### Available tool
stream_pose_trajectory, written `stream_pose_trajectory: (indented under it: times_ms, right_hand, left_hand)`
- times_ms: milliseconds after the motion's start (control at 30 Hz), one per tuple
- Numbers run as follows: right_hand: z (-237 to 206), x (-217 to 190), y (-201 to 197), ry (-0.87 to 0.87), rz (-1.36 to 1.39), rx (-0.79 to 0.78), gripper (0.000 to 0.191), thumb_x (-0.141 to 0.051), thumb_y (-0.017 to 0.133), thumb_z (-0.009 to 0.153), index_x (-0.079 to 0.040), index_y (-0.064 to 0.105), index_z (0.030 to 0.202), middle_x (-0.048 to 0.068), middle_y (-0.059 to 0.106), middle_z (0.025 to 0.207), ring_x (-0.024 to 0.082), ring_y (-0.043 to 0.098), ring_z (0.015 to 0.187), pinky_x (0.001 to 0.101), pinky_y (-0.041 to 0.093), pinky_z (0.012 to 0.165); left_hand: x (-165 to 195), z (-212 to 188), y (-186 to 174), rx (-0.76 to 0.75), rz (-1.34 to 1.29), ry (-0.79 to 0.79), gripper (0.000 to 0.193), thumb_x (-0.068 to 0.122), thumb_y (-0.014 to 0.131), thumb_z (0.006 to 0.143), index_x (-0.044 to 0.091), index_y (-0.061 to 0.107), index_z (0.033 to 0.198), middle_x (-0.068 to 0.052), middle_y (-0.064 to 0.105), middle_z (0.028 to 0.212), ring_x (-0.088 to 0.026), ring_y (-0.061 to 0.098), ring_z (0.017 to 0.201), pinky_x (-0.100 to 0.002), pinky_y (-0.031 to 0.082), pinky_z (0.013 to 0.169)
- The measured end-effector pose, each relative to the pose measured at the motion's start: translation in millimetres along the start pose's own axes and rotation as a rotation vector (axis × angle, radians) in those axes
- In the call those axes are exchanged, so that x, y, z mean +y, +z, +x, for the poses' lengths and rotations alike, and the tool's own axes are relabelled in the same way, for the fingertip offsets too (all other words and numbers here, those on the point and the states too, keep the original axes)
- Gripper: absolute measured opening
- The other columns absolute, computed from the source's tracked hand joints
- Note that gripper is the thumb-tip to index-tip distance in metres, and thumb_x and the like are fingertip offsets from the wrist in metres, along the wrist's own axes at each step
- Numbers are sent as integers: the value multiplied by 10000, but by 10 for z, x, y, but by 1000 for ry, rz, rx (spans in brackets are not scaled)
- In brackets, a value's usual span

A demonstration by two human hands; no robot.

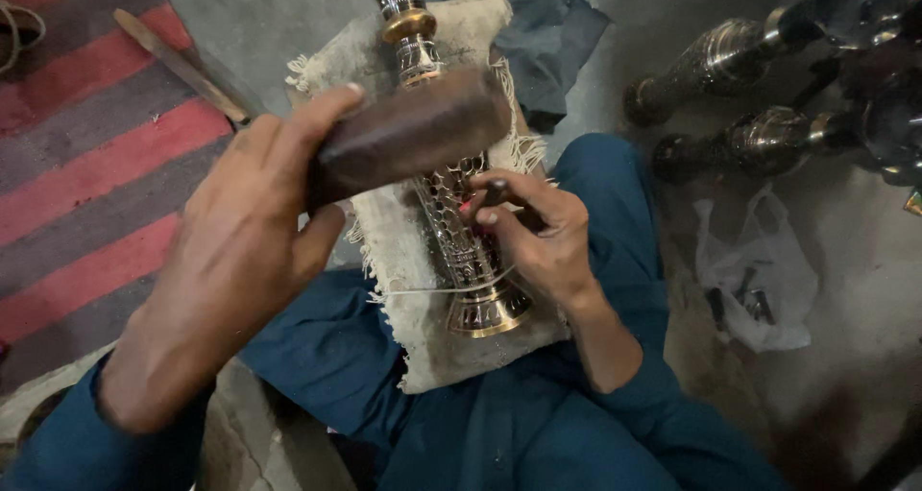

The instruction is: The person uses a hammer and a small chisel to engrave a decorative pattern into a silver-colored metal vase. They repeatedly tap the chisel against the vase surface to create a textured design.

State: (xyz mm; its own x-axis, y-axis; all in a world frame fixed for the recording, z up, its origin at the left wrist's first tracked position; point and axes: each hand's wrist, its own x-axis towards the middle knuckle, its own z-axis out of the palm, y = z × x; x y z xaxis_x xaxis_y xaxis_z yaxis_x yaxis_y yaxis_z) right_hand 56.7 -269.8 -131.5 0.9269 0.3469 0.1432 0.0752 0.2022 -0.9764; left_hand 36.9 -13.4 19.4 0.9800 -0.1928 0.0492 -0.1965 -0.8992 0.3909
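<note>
My left hand (240, 251) grips a dark wooden mallet block (413, 131), raised just above an engraved brass vase (475, 265). The vase lies lengthwise on a frayed burlap cloth (413, 337) spread over my lap. My right hand (547, 241) rests against the vase's patterned body and pinches a small dark chisel (492, 195), its tip set on the metal. The mallet head hovers close above the chisel's top end. The vase's neck (408, 21) runs up out of view.
Two more dark engraved metal vases (711, 64) (759, 141) lie on the floor at the upper right. A crumpled plastic bag (759, 280) with small tools is beside my right leg. A red striped mat (86, 165) and a wooden stick (178, 64) lie left.
</note>
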Motion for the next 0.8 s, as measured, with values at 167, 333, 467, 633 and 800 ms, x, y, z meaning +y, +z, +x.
stream_pose_trajectory:
  times_ms: [167, 333, 467, 633, 800]
  right_hand:
    - [56, -118, 39, -44, -96, -43, 228, 79, 680, 987, 29, 697, 1209, 119, 767, 1074, 166, 756, 980, 290, 647, 894]
    - [87, -118, 2, 73, 46, -76, 244, 77, 665, 976, 37, 687, 1215, 126, 759, 1069, 175, 749, 994, 303, 635, 923]
    - [218, 78, -105, 49, 220, -4, 225, 27, 658, 1015, 25, 668, 1239, 107, 743, 1044, 188, 740, 995, 338, 639, 951]
    - [241, 232, -312, 51, 489, 107, 229, -73, 665, 1052, -4, 640, 1269, 101, 741, 1020, 218, 757, 1003, 380, 648, 971]
    - [175, 178, -371, 56, 356, 68, 229, -89, 686, 1039, -1, 648, 1247, 111, 750, 1048, 217, 763, 976, 363, 647, 888]
  left_hand:
    - [12, 46, -57, -68, 559, 90, 529, 133, 638, 1013, 318, 531, 1497, -108, 644, 953, -259, 641, 854, -471, 531, 785]
    - [-7, -25, -68, -38, 306, 30, 619, 136, 719, 857, 225, 543, 1444, -165, 620, 980, -367, 622, 905, -485, 516, 745]
    - [-169, -199, 41, -45, 517, -29, 660, 54, 723, 830, 261, 544, 1431, -166, 618, 973, -353, 643, 902, -508, 520, 788]
    - [-624, -679, 486, 32, -225, -185, 710, 60, 710, 759, 86, 485, 1432, -265, 645, 1144, -441, 654, 1051, -480, 525, 866]
    - [-1002, -1048, 1289, -292, -382, -400, 685, 88, 708, 717, 101, 522, 1377, -221, 696, 1041, -408, 707, 957, -463, 555, 836]
